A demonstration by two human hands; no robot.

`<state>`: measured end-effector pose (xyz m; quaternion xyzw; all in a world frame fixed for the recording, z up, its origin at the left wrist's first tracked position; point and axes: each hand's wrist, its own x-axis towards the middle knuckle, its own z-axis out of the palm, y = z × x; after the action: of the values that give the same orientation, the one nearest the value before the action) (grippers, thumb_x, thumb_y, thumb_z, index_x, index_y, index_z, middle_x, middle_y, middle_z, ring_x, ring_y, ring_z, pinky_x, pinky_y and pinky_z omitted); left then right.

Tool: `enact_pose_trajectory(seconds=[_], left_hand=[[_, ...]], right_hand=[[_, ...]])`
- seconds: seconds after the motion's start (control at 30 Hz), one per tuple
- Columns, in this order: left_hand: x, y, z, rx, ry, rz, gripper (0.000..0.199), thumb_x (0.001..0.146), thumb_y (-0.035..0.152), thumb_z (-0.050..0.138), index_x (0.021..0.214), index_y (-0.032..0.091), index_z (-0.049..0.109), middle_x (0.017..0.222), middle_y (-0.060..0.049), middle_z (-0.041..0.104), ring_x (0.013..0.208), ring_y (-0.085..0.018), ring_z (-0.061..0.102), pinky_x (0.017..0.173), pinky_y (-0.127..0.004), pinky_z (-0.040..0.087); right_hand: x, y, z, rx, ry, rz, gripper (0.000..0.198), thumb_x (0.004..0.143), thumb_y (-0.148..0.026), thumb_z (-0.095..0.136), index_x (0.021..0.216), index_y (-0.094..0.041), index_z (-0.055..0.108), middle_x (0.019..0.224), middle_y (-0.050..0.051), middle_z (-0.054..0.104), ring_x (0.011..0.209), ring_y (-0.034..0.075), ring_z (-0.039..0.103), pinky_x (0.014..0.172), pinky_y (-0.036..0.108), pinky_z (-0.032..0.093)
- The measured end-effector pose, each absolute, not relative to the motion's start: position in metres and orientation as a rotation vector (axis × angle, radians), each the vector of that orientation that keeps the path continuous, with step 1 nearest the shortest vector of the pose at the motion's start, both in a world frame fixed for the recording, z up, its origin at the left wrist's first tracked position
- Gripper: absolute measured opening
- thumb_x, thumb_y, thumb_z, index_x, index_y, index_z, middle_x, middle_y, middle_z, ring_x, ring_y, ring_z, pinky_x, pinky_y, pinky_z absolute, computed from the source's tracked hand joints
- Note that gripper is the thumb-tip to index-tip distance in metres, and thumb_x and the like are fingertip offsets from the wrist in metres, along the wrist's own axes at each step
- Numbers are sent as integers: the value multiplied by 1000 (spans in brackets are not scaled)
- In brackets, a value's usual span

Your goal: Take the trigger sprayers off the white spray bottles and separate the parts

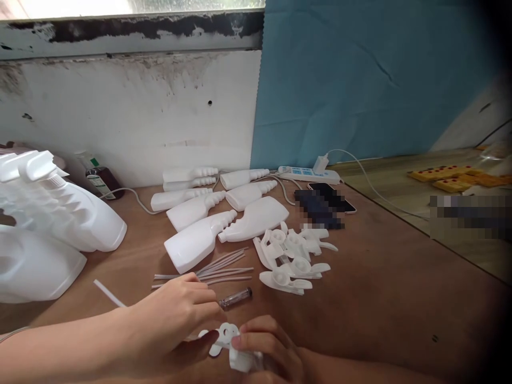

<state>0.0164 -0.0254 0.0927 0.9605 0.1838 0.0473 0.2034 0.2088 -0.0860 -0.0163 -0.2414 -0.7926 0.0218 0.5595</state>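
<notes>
At the bottom of the head view, my right hand (272, 344) is closed round a white spray trigger head (242, 360), its fingers hiding much of it. My left hand (184, 309) reaches in from the left, thumb and fingers curled at a small white plastic piece with round holes (226, 332) that adjoins the trigger head. Whether these two are joined, I cannot make out. Just beyond my left fingertips lies a clear pump tube with a black end (237, 297). Several thin dip tubes (224, 271) lie behind that hand.
Several white bottles (192, 242) lie on the brown table (372, 288). White sprayer shrouds (286, 280) are heaped right of centre. Assembled spray bottles (94, 216) crowd the left. Behind are a brown bottle (102, 181), a power strip (308, 174) and a phone (344, 200).
</notes>
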Motion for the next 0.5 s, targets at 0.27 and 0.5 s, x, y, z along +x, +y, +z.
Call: enact_pose_trajectory(seconds=[0.27,0.5], left_hand=[[19,-23,70,2989,317,663,25,88,9,36,79,15,59,55,1,52,51,-13,39,59,-31,31],[21,-36,51,3132,471,867,32,82,2,32,61,14,53,51,-2,44,51,-15,32,58,-33,28]], right_hand=[[213,-73,-4,-505,-1935,63,22,86,-16,49,65,-13,54,96,9,57,90,17,52,70,27,52],[217,-74,-25,-531,-1980,78,33,89,-20,44,57,-15,52,84,6,65,82,15,58,69,27,53]])
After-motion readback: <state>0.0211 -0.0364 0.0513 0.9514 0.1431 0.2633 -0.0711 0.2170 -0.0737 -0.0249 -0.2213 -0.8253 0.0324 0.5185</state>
